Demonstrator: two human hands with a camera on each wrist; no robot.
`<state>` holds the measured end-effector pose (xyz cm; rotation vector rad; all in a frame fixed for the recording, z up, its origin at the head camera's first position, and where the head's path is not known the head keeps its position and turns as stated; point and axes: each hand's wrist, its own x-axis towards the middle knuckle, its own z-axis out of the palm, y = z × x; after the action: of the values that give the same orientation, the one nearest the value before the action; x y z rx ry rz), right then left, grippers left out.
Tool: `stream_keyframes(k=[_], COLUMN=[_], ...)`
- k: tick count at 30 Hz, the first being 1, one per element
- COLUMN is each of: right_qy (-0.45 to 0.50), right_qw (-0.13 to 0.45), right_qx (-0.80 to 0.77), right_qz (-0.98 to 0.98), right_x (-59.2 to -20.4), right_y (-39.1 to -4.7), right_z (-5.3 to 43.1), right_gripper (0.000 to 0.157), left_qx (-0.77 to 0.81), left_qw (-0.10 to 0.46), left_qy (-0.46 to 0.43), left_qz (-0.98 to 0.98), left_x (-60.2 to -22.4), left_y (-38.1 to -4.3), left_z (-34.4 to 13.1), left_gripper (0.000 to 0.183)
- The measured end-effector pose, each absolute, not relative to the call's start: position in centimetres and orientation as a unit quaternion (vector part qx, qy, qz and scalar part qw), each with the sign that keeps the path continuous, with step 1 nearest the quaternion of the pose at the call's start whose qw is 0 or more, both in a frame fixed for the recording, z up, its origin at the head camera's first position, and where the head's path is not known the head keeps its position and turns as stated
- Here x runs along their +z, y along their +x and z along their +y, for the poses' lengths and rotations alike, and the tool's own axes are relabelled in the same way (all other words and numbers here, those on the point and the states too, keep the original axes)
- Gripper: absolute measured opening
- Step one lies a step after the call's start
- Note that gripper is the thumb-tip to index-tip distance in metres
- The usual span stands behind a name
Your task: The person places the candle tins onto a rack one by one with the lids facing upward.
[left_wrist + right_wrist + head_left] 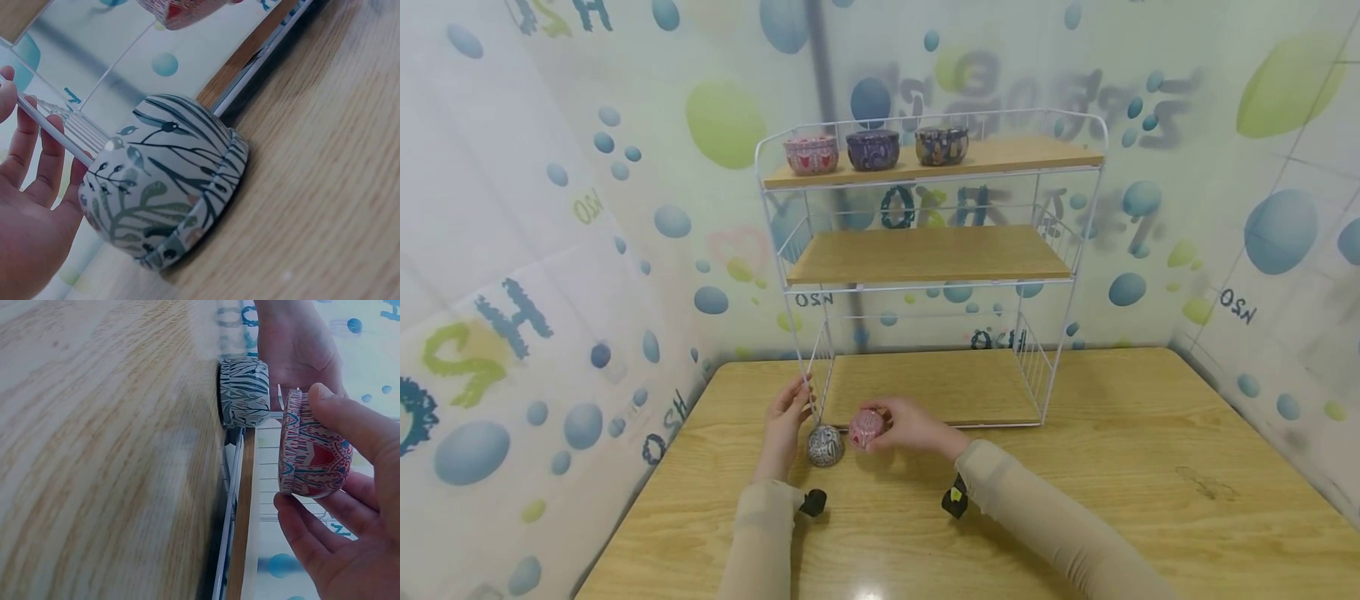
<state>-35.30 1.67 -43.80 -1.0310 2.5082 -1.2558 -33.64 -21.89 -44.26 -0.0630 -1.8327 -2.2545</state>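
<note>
My right hand (pixel 913 427) grips a pink tin (pixel 317 447) with red hearts, thumb on one side and fingers on the other. Its rim faces down, and it is held above the table. A black-and-white leaf-patterned tin (pixel 162 178) rests rim down on the table, by the rack's front left corner. Just left of that tin, my left hand (pixel 786 415) holds the white front post of the wire rack (pixel 795 342) between thumb and fingers. Its palm shows in the left wrist view.
A pink tin (pixel 812 156), a purple tin (pixel 873 151) and a dark patterned tin (pixel 942 147) stand in a row on the top shelf (pixel 1030 153). Below are a middle shelf (pixel 932 254) and a bottom shelf (pixel 932 383). Patterned curtains (pixel 1232 250) surround the table (pixel 1135 475).
</note>
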Motion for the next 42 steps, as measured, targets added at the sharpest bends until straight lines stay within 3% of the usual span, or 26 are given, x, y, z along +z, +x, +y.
stream_keyframes(k=[5,24,30,37,42], right_qy=[-0.329,-0.295,-0.292,-0.292,-0.290], right_qw=[0.078,0.069,0.068,0.062,0.051], right_qx=[-0.431,-0.468,-0.476,-0.495,-0.510], right_qz=[0.837,0.830,0.827,0.816,0.808], right_x=[-43.7,-43.0,-42.9,-42.6,-42.6], right_y=[-35.5,-35.4,-35.5,-35.3,-35.3], right_z=[1.8,1.8,1.8,1.8,1.7], right_gripper=[0.065,0.064,0.063,0.065,0.064], left_qx=[-0.770,-0.766,-0.773,-0.763,-0.759], left_qw=[0.118,0.116,0.120,0.132,0.135], left_qy=[-0.019,-0.017,-0.010,-0.008,-0.013], left_qz=[-0.627,-0.632,-0.622,-0.633,-0.636], left_x=[-44.2,-44.3,-45.9,-46.5,-46.5], left_y=[-33.6,-33.7,-35.1,-35.5,-35.5], left_z=[-21.9,-22.0,-22.5,-22.5,-22.5], left_gripper=[0.020,0.019,0.023,0.043,0.042])
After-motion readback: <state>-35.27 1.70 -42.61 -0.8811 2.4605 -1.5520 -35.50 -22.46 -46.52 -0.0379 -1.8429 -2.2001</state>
